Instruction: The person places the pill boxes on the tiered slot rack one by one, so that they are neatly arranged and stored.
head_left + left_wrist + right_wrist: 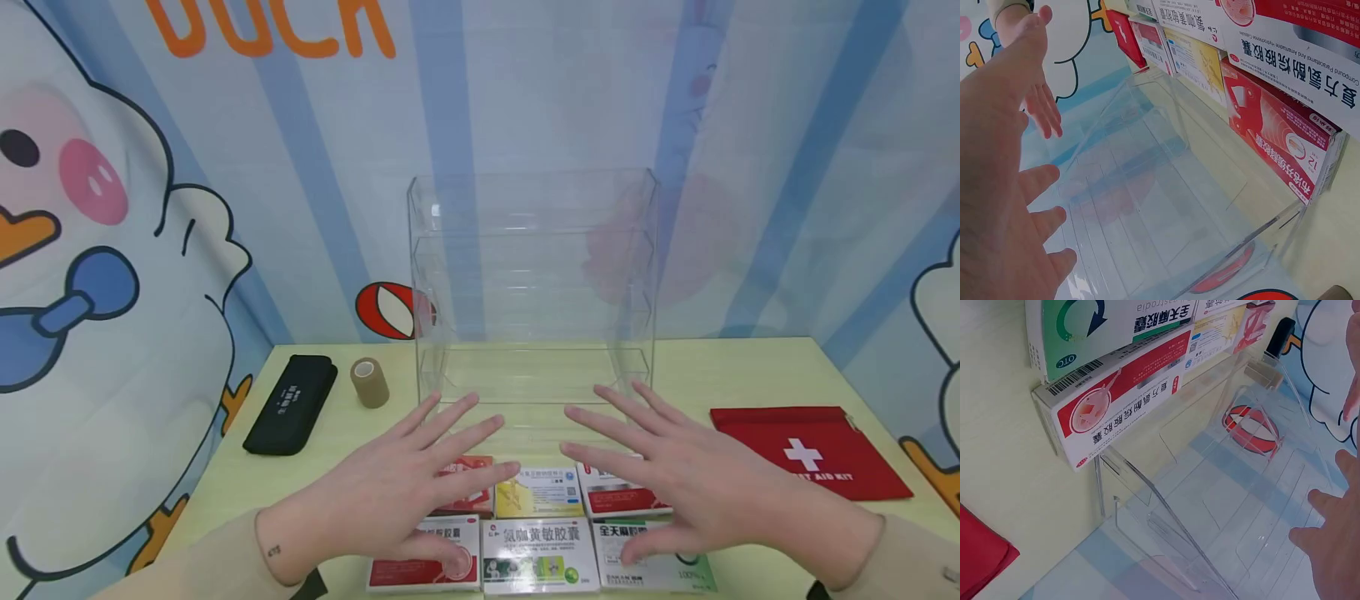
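Observation:
Both hands hover with spread fingers over two rows of medicine boxes on the table. My left hand is above the left boxes, a red box and a red-and-white box. Over the right boxes, a red-and-white box and a green-and-white box, is my right hand. Between the hands lie a yellow-and-white box and a white box. Neither hand holds anything. Just behind the boxes stands a clear acrylic rack with several tiers.
At the table's left are a black zip case and a roll of tan tape. A red first aid pouch lies at the right. A cartoon duck backdrop hangs close behind the table.

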A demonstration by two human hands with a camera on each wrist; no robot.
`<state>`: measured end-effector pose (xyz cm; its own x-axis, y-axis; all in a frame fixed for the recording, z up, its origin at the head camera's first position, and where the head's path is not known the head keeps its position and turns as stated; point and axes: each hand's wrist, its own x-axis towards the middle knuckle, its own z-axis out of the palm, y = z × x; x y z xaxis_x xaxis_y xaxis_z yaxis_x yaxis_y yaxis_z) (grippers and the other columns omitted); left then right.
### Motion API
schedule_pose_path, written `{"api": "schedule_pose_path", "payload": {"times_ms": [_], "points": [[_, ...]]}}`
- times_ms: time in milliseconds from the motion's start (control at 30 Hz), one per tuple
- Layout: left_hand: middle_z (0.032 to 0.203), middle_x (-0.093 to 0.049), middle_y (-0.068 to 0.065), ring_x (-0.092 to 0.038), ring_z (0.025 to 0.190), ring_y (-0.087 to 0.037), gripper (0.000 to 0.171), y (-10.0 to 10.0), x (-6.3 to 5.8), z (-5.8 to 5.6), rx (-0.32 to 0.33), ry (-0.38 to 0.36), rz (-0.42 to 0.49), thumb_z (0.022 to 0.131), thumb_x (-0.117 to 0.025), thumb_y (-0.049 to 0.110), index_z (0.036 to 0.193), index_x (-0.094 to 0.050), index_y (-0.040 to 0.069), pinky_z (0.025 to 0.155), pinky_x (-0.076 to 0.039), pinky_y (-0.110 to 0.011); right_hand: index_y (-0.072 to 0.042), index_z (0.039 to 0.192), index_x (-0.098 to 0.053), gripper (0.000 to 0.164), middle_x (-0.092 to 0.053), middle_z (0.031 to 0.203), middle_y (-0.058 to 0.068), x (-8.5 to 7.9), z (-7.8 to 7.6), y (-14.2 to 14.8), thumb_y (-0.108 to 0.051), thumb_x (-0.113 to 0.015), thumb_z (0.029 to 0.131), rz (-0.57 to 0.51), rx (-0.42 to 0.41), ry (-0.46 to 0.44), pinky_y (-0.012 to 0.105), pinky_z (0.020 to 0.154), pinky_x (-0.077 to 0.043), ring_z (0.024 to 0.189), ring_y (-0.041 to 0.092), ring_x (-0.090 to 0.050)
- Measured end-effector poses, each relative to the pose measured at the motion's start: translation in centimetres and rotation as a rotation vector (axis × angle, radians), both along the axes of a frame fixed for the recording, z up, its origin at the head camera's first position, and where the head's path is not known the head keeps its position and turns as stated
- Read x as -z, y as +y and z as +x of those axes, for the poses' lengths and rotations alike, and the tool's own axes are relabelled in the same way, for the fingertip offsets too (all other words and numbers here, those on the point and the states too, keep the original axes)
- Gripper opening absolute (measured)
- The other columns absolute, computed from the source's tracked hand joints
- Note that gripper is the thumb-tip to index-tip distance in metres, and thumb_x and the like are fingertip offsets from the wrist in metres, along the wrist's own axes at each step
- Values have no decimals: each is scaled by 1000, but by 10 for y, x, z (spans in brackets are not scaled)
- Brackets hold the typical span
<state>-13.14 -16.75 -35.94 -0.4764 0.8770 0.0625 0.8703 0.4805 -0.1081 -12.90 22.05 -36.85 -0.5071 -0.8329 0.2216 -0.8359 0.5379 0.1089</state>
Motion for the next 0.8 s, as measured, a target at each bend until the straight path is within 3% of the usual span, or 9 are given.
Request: {"api": "schedule_pose_path", "payload": {"times_ms": [67, 133, 233, 300, 367, 600, 700, 800], "points": [[189, -8, 1, -6, 176, -35, 93, -1, 1, -2, -11, 5, 8, 97, -48, 87, 175, -17, 46, 139, -22, -68, -41, 176, -24, 104, -27, 184, -5, 1, 1, 2, -89, -59, 90, -6, 35, -33, 28, 138, 22, 170, 30, -22], [188, -10, 1, -9, 175, -35, 93, -2, 3, -4, -30, 16, 29, 98, -52, 85, 175, -18, 45, 139, -26, -66, -42, 175, -25, 103, -27, 184, -6, 2, 3, 5, -88, -60, 90, -23, 75, -81, 36, 141, 13, 170, 31, -24], [188, -16, -1, -15, 174, -35, 94, -5, 7, -8, -61, 41, 92, 99, -61, 79, 176, -23, 41, 137, -33, -62, -43, 174, -27, 105, -28, 184, -8, 6, 6, 12, -86, -66, 87, -60, 149, -156, 61, 142, -17, 168, 31, -28], [187, -20, -2, -22, 172, -36, 95, -7, 10, -12, -91, 70, 143, 98, -66, 75, 176, -27, 37, 135, -39, -58, -43, 174, -28, 107, -30, 183, -8, 11, 8, 18, -84, -71, 85, -94, 194, -195, 73, 130, -36, 166, 31, -32], [185, -24, -4, -26, 171, -37, 94, -10, 13, -16, -121, 85, 202, 99, -70, 70, 176, -29, 33, 132, -44, -56, -42, 174, -29, 110, -33, 182, -7, 18, 9, 26, -83, -75, 83, -119, 230, -210, 77, 119, -47, 163, 31, -38], [179, -36, -14, -42, 163, -39, 95, -22, 31, -32, -293, 81, 449, 98, -81, 48, 175, -33, 19, 116, -60, -54, -40, 172, -36, 111, -46, 173, 0, 49, 17, 53, -84, -77, 79, -161, 377, -277, 71, 104, -61, 150, 29, -51], [179, -36, -16, -45, 161, -37, 98, -24, 39, -39, -408, 80, 504, 97, -83, 42, 175, -31, 15, 113, -62, -52, -38, 170, -40, 114, -50, 167, 3, 62, 19, 64, -84, -81, 74, -172, 474, -324, 70, 98, -65, 146, 31, -54], [180, -33, -17, -43, 162, -38, 99, -26, 48, -46, -493, 66, 544, 99, -81, 40, 176, -26, 10, 119, -57, -56, -34, 166, -46, 115, -54, 162, 6, 74, 21, 72, -82, -86, 70, -172, 568, -384, 66, 94, -67, 141, 32, -57]]}}
